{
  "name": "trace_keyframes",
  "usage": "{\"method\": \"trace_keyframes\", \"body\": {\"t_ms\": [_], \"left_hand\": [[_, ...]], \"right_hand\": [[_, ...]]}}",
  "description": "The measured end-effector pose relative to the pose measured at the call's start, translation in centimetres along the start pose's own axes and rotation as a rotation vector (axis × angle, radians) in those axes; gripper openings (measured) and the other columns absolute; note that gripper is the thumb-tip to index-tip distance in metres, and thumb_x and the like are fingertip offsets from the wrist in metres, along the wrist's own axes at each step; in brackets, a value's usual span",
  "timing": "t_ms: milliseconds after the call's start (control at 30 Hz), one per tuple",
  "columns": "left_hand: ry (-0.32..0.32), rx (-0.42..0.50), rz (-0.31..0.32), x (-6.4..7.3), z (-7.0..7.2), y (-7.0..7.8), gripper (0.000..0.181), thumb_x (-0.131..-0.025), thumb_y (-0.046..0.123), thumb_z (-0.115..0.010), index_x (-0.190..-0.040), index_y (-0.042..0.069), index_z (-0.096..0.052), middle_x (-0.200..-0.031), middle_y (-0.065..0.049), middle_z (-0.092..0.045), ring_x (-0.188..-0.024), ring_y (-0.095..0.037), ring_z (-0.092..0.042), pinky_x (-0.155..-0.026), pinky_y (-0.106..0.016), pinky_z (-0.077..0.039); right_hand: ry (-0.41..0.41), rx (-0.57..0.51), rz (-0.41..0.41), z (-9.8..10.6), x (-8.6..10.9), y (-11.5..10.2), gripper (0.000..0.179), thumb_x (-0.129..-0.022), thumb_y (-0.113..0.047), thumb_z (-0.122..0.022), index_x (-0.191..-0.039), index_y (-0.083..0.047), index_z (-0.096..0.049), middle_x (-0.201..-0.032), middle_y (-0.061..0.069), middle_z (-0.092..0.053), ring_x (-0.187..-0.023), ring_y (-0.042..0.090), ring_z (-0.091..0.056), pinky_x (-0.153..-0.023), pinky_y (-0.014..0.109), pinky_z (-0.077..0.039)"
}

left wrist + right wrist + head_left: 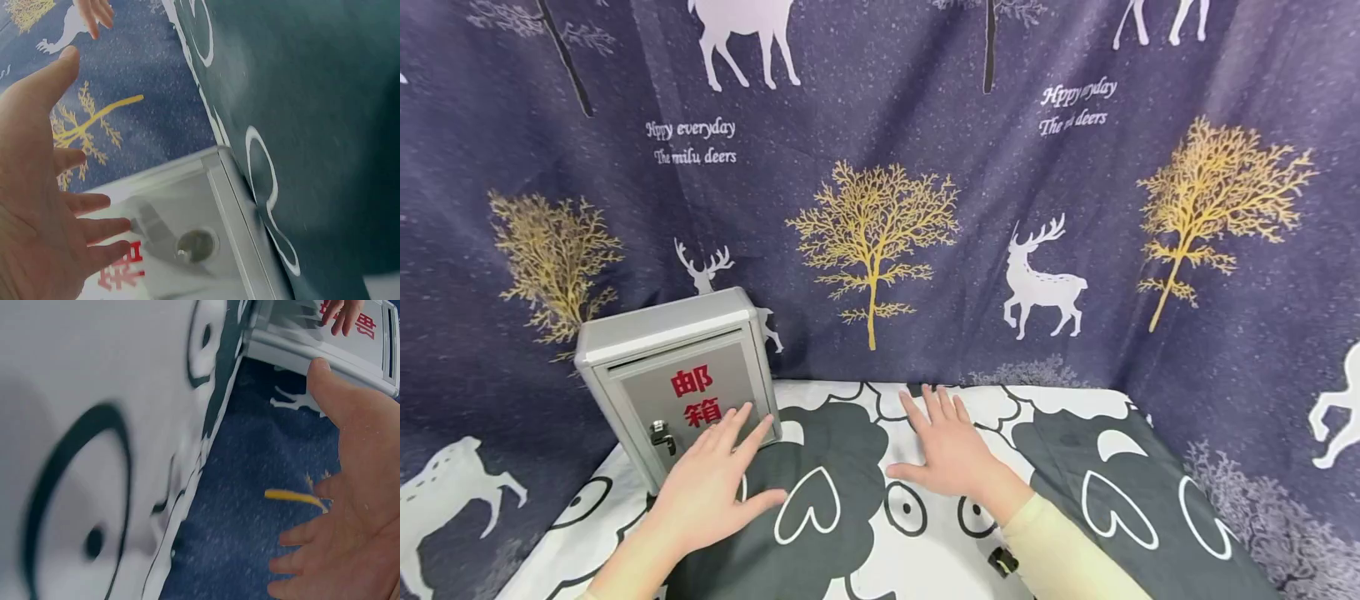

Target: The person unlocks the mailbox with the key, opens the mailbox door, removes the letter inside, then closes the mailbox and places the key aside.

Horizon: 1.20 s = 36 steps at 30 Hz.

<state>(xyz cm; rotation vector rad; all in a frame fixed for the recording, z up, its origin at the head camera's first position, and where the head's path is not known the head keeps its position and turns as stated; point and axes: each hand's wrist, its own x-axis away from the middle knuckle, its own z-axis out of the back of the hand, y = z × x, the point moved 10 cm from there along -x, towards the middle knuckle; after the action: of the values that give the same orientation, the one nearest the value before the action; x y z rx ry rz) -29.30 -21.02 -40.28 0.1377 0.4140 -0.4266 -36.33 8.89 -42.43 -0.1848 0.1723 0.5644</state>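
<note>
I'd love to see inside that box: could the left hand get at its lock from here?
Probably yes: the left hand is empty and near the box, whose lock shows with nothing covering it.

Patterned cloth (pixel 932 567), grey box (pixel 651 396) on it

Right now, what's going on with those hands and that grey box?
A person is holding both bare hands open, and neither is gripping anything. The left hand is in front of the grey box with red writing; I can't tell if it's touching. The right hand is over the sheep-patterned cloth. The box stands upright, its door looking closed.
</note>
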Motion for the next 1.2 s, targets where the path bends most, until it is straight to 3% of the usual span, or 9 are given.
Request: {"method": "trace_keyframes", "body": {"t_ms": [200,367,600,767,900,1033,1133,1200], "left_hand": [[0.050,0.013,0.019,1.4,1.2,-1.2,0.102,-0.092,0.074,-0.079,-0.169,0.014,-0.050,-0.171,-0.024,-0.044,-0.142,-0.050,-0.059,-0.110,-0.067,-0.052],[0.088,0.050,0.058,3.1,2.1,-2.6,0.096,-0.092,0.070,-0.083,-0.168,0.018,-0.053,-0.164,-0.018,-0.054,-0.131,-0.046,-0.067,-0.094,-0.066,-0.059],[0.171,0.128,0.085,5.4,3.9,-4.6,0.084,-0.092,0.055,-0.090,-0.162,0.020,-0.059,-0.159,-0.008,-0.059,-0.116,-0.041,-0.075,-0.075,-0.060,-0.062],[0.287,0.187,0.127,6.8,5.3,-6.7,0.051,-0.091,0.033,-0.095,-0.137,0.020,-0.076,-0.123,0.005,-0.071,-0.089,-0.014,-0.073,-0.059,-0.027,-0.054],[0.323,0.262,0.227,7.7,5.4,-9.1,0.023,-0.094,0.022,-0.093,-0.113,0.024,-0.079,-0.101,0.015,-0.066,-0.083,0.001,-0.063,-0.065,-0.012,-0.048],[0.334,0.283,0.377,8.4,5.4,-11.4,0.015,-0.100,0.024,-0.088,-0.095,0.025,-0.073,-0.089,0.014,-0.059,-0.076,0.004,-0.057,-0.065,-0.012,-0.044],[0.344,0.300,0.468,8.8,5.4,-12.7,0.018,-0.102,0.025,-0.085,-0.097,0.016,-0.070,-0.087,0.006,-0.062,-0.073,0.004,-0.053,-0.062,-0.013,-0.041],[0.332,0.311,0.526,8.9,5.3,-13.5,0.025,-0.104,0.028,-0.082,-0.107,0.007,-0.069,-0.092,-0.002,-0.065,-0.075,0.002,-0.053,-0.062,-0.012,-0.041]], "right_hand": [[-0.024,-0.050,0.037,-0.1,-2.3,-2.5,0.115,-0.098,-0.080,-0.066,-0.181,-0.015,-0.018,-0.180,0.032,-0.019,-0.166,0.055,-0.015,-0.132,0.071,-0.017],[-0.039,-0.104,0.072,-0.6,-3.9,-4.2,0.115,-0.099,-0.083,-0.061,-0.181,-0.017,-0.015,-0.181,0.028,-0.019,-0.168,0.050,-0.014,-0.134,0.066,-0.019],[0.000,-0.135,0.130,-1.0,-6.5,-6.6,0.111,-0.102,-0.079,-0.060,-0.181,-0.016,-0.013,-0.179,0.025,-0.031,-0.166,0.044,-0.028,-0.132,0.060,-0.029],[-0.009,-0.213,0.143,-1.2,-8.6,-8.2,0.108,-0.105,-0.072,-0.064,-0.181,-0.014,-0.012,-0.178,0.020,-0.036,-0.164,0.039,-0.035,-0.131,0.055,-0.034],[-0.024,-0.291,0.153,-1.6,-10.1,-9.4,0.106,-0.106,-0.068,-0.065,-0.181,-0.014,-0.013,-0.178,0.016,-0.037,-0.162,0.034,-0.040,-0.128,0.050,-0.041],[-0.042,-0.343,0.174,-1.9,-11.2,-10.4,0.104,-0.107,-0.064,-0.066,-0.181,-0.014,-0.014,-0.179,0.014,-0.036,-0.162,0.030,-0.041,-0.125,0.047,-0.044],[-0.063,-0.366,0.193,-2.1,-11.9,-11.1,0.102,-0.108,-0.063,-0.066,-0.181,-0.015,-0.013,-0.180,0.013,-0.034,-0.162,0.028,-0.041,-0.126,0.044,-0.044],[-0.079,-0.382,0.197,-2.3,-12.3,-11.5,0.102,-0.108,-0.063,-0.065,-0.181,-0.016,-0.012,-0.180,0.013,-0.033,-0.161,0.027,-0.042,-0.124,0.042,-0.045]]}}
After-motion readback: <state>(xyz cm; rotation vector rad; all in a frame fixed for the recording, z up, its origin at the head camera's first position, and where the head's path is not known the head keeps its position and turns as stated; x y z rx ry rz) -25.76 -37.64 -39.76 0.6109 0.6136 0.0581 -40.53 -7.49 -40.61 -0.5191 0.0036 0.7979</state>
